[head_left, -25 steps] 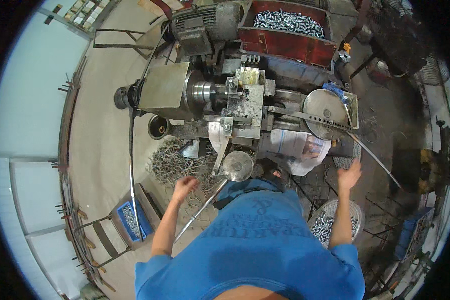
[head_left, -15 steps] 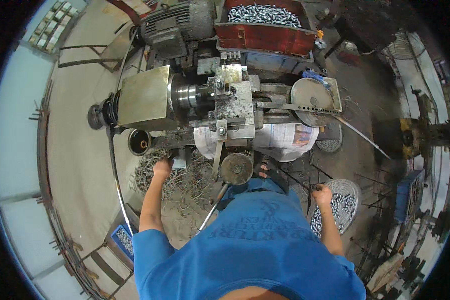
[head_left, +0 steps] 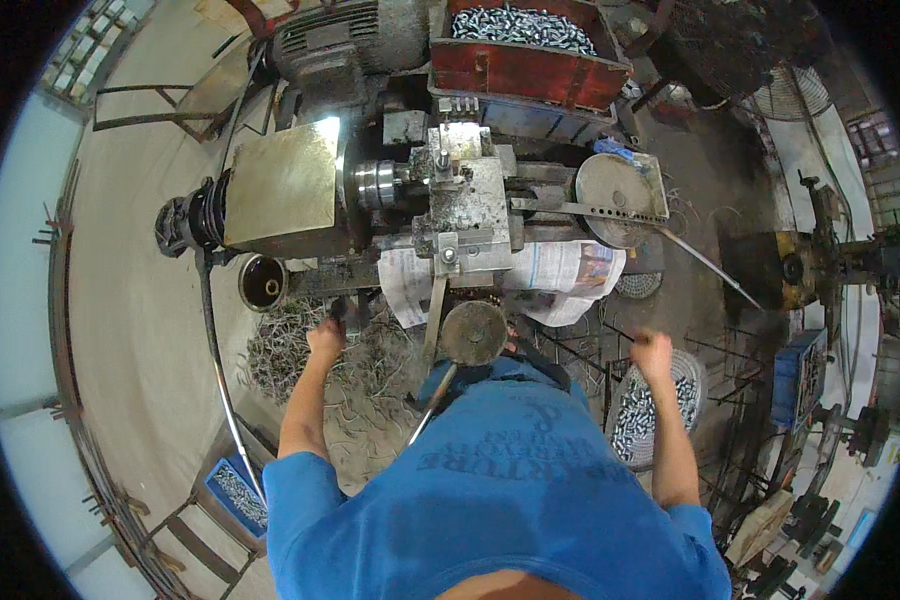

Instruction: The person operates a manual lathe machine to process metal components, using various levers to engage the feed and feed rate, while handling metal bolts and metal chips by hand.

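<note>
My left hand (head_left: 325, 341) is closed next to a dark part (head_left: 348, 313) below the front of a lathe-like machine (head_left: 470, 205). What its fingers grip is hidden. Beneath that hand lies a heap of curly metal shavings (head_left: 280, 350). My right hand (head_left: 653, 352), slightly blurred, has its fingers curled in. It hovers over the far side of a round basket (head_left: 697, 405) holding small shiny metal parts (head_left: 635, 425); anything in its grip is too small to make out. A round metal plate (head_left: 473, 333) stands in front of my body.
A red bin (head_left: 530, 75) of shiny parts sits behind the machine, beside a large motor (head_left: 340, 40). Newspaper (head_left: 560, 270) hangs along the machine's front. A long rod (head_left: 710, 265) juts out at the right. Blue crates (head_left: 238, 495) stand at far left and right.
My right hand has risen forward, farther from my body. My left hand stays near the dark part, but the pale piece beside it no longer shows. The whole view has shifted slightly.
</note>
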A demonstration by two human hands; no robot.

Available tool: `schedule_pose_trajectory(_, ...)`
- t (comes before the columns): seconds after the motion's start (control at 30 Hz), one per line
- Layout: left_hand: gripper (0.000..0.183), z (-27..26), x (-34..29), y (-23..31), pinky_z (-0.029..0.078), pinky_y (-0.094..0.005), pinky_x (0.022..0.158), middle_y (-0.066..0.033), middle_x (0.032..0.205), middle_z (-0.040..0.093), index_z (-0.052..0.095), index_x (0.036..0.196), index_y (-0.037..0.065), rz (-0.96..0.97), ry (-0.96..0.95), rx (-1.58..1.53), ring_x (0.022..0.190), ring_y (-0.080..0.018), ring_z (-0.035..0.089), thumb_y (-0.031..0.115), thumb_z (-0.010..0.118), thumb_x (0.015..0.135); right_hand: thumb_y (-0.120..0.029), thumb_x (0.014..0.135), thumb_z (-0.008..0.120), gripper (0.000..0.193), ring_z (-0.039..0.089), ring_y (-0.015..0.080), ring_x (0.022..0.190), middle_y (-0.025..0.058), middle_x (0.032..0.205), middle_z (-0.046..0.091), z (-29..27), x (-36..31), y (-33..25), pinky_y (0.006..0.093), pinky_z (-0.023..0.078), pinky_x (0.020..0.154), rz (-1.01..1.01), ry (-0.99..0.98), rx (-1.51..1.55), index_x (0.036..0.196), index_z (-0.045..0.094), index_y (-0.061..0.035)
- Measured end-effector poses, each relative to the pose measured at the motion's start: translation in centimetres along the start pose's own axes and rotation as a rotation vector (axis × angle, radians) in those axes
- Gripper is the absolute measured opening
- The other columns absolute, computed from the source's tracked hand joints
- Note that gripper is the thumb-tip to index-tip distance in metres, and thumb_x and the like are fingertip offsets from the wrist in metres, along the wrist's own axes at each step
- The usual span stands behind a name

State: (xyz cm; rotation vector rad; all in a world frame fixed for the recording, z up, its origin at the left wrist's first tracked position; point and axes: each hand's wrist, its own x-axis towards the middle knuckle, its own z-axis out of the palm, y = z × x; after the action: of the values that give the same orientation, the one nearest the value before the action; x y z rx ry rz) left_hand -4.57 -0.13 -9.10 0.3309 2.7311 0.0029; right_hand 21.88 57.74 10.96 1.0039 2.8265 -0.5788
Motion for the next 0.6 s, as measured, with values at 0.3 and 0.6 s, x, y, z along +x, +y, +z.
schedule_pose_trajectory(0.3, 0.031, -8.0, -6.1, 0.9, 0.047, -0.0464, 0.072, -0.0208, 0.088, 0.061, 0.059, 0.093, 0.006, -0.201, 0.052, -0.242, 0.084, -0.0377, 0.059, 0.034, 0.058, 0.078, -0.018, 0.059, 0.061, 0.042, 0.053, 0.032, 0.102, 0.0148, 0.11, 0.058, -4.7, 8.7, -32.5, 0.0385, 0.044, 0.088, -1.135, 0.008, 0.357, 0.099, 0.062, -0.0039)
schedule_pose_trajectory(0.6, 0.041, -13.6, -24.1, -12.4, 0.047, -0.0433, 0.067, -0.0189, 0.082, 0.063, 0.061, 0.097, 0.005, -0.942, 0.457, -0.368, 0.078, -0.0369, 0.061, 0.043, 0.051, 0.084, -0.015, 0.054, 0.062, 0.021, 0.054, 0.0318, 0.09, 0.0132, 0.088, 0.058, 3.8, 12.4, -42.2, 0.0388, 0.046, 0.082, -1.31, -0.082, -0.3, 0.07, 0.065, -0.0031)
